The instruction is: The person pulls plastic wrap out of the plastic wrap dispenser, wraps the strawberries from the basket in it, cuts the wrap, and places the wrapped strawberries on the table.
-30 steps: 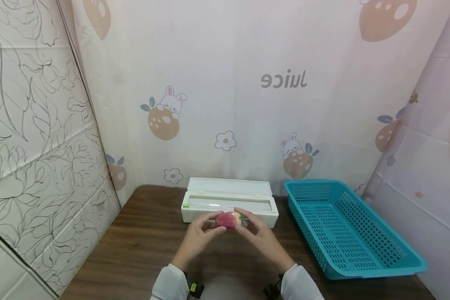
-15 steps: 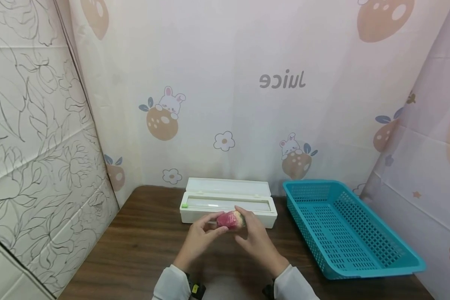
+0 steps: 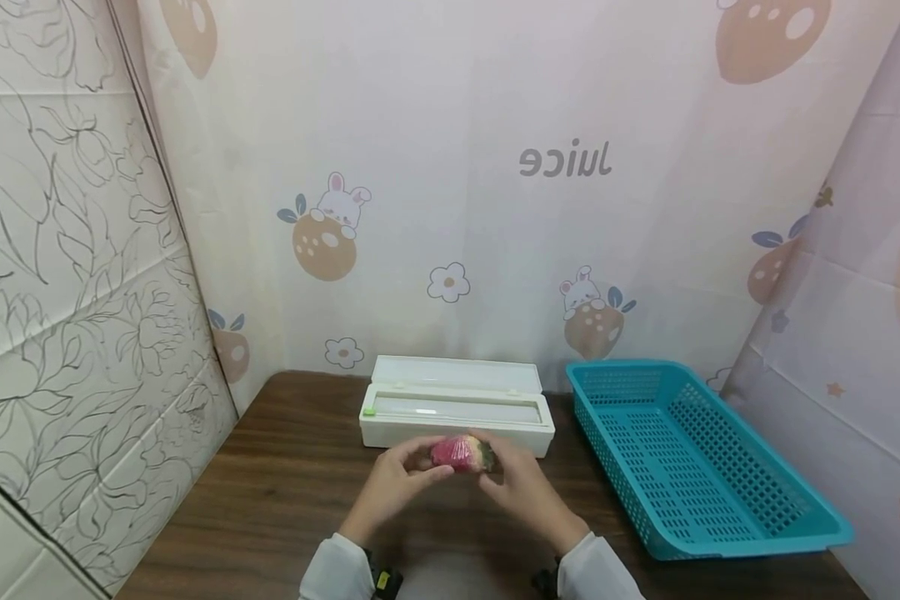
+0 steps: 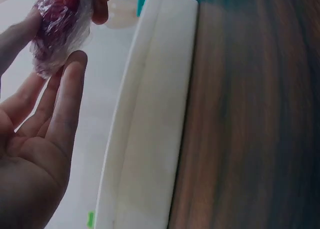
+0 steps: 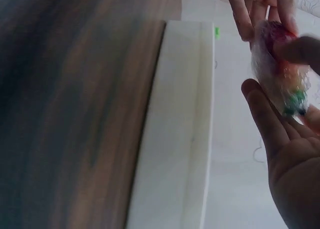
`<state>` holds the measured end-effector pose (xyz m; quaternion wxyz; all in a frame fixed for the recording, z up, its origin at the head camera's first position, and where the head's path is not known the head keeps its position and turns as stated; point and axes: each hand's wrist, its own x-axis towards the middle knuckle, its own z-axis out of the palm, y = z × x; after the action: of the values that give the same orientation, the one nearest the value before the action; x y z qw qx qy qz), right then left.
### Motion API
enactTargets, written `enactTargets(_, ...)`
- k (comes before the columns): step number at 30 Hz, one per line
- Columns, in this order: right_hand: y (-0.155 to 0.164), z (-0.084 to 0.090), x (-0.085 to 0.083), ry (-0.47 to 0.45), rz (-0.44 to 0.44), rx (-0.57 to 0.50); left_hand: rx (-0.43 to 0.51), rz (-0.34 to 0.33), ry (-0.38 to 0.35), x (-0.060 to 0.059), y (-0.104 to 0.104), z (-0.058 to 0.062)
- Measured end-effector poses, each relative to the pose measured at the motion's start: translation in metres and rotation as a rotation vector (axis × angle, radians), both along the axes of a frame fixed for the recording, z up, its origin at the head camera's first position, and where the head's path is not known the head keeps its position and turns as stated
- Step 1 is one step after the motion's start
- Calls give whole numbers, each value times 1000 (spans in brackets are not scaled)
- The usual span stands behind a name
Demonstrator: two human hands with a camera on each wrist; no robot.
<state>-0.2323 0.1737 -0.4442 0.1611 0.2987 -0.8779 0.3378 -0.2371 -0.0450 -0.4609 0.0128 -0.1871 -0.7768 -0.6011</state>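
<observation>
A red strawberry (image 3: 456, 454), pale and green toward its stem end, is wrapped in clear crinkled film and held above the table. My left hand (image 3: 390, 487) pinches its red end between thumb and fingers; the wrapped strawberry (image 4: 57, 31) shows close up in the left wrist view. At the green end, my right hand (image 3: 523, 487) holds it with curled fingers and thumb. In the right wrist view the green leaves (image 5: 295, 101) show through the film. Just behind the hands stands a white cling film dispenser (image 3: 456, 429), its lid raised.
A turquoise plastic basket (image 3: 648, 508) stands at the right on the dark wooden table (image 3: 270, 492). Printed curtains hang behind and at both sides. A small green slider (image 3: 369, 412) sits at the dispenser's left end.
The strawberry and both hands have come slightly lower and nearer. My right thumb came away from the green end, and that hand has since closed in there again. The left hand keeps its hold.
</observation>
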Motion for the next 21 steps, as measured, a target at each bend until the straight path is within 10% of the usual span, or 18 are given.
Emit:
enactTargets(9,4,-20,6,-203,51,-22,-136,-88,4,6,-9,-13)
enactTargets(21,10,-29,6,-316,98,-8,-295,-155,209,1,-14,-24)
